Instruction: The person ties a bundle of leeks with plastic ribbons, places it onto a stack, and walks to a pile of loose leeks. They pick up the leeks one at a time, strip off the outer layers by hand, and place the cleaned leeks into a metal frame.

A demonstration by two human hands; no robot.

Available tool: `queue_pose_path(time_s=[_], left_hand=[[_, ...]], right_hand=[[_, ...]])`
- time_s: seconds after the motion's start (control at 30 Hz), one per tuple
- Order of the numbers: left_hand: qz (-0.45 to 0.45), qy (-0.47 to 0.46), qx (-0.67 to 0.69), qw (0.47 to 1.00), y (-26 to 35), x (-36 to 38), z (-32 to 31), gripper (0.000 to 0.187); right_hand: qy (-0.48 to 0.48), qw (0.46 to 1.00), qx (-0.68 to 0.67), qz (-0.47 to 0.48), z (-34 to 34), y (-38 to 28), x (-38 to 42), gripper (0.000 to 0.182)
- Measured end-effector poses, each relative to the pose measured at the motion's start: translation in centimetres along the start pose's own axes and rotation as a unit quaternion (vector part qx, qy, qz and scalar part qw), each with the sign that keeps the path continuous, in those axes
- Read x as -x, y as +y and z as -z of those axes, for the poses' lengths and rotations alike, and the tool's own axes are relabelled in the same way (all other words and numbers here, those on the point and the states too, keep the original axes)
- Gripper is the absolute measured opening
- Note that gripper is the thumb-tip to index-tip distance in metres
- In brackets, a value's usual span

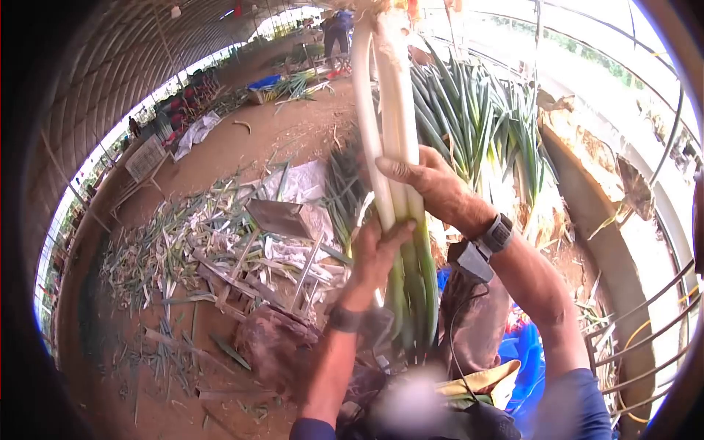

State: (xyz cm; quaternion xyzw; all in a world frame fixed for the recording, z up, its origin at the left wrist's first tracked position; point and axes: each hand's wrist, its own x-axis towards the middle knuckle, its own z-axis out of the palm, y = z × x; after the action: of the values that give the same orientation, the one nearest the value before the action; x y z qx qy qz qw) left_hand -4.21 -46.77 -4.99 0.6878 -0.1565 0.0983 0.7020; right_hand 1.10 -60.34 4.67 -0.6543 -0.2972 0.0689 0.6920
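Several long leeks [400, 95] stand upright in front of me, white stalks and root ends up, green leaves hanging down toward my lap. My right hand [440, 187] is wrapped round the white stalks from the right, its thumb across the front. Lower down, my left hand [378, 253] closes on the leeks where white turns to green. One stalk stands slightly apart on the left of the bunch. The root ends reach the top edge of the view and look washed out by light.
A large heap of leeks [477, 110] leans at the right, beside a low wall [598, 183]. Leaf scraps [169, 235] litter the soil at left, around a small wooden stool [282, 218]. Metal bars [645, 330] stand at the right. Another person [337, 33] is farther back.
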Motion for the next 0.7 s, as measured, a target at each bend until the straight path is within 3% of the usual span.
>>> queue_pose_path(time_s=[0.1, 0.2, 0.27, 0.33, 0.37, 0.47, 0.53, 0.57, 0.6, 0.7], left_hand=[[0.019, 0.014, 0.065, 0.998, 0.3, 0.2, 0.1, 0.035], [0.043, 0.021, 0.101, 0.994, 0.9, 0.6, 1.4, 0.036], [0.059, 0.007, 0.117, 0.991, 0.5, 0.9, 1.7, 0.036], [0.030, -0.008, 0.079, 0.996, -0.9, 0.8, 1.2, 0.036], [-0.001, 0.011, 0.031, 0.999, -0.1, 1.4, 0.5, 0.040], [0.058, -0.028, 0.026, 0.998, -0.1, 2.1, 1.2, 0.051], [0.049, 0.016, 0.066, 0.996, -0.2, 2.5, 1.0, 0.051], [0.050, 0.021, 0.105, 0.993, 0.9, 2.5, 0.5, 0.051], [0.016, -0.051, 0.031, 0.998, 0.6, 1.9, 1.6, 0.050], [0.085, -0.100, 0.064, 0.989, 0.3, 2.5, 1.2, 0.047]], right_hand=[[-0.017, 0.999, -0.019, 0.024, 0.7, 1.1, -0.4, 0.057], [0.007, 0.986, -0.163, 0.028, 1.3, 1.7, -0.5, 0.078], [0.019, 0.987, -0.157, -0.028, 1.7, 2.0, -0.2, 0.077], [-0.044, 0.996, -0.068, -0.040, 0.4, 2.6, -0.1, 0.073], [-0.032, 0.998, 0.012, -0.056, 0.2, 2.6, 0.2, 0.068], [-0.054, 0.998, -0.004, -0.040, 0.0, 2.1, 0.5, 0.066], [0.016, 0.997, 0.043, -0.056, 0.3, 2.4, 0.6, 0.062], [-0.003, 0.999, 0.005, -0.044, 0.4, 2.4, 0.6, 0.061], [-0.021, 0.999, -0.034, -0.033, 0.3, 2.1, 0.5, 0.059], [-0.056, 0.998, -0.033, -0.014, -0.3, 1.8, 0.7, 0.053]])
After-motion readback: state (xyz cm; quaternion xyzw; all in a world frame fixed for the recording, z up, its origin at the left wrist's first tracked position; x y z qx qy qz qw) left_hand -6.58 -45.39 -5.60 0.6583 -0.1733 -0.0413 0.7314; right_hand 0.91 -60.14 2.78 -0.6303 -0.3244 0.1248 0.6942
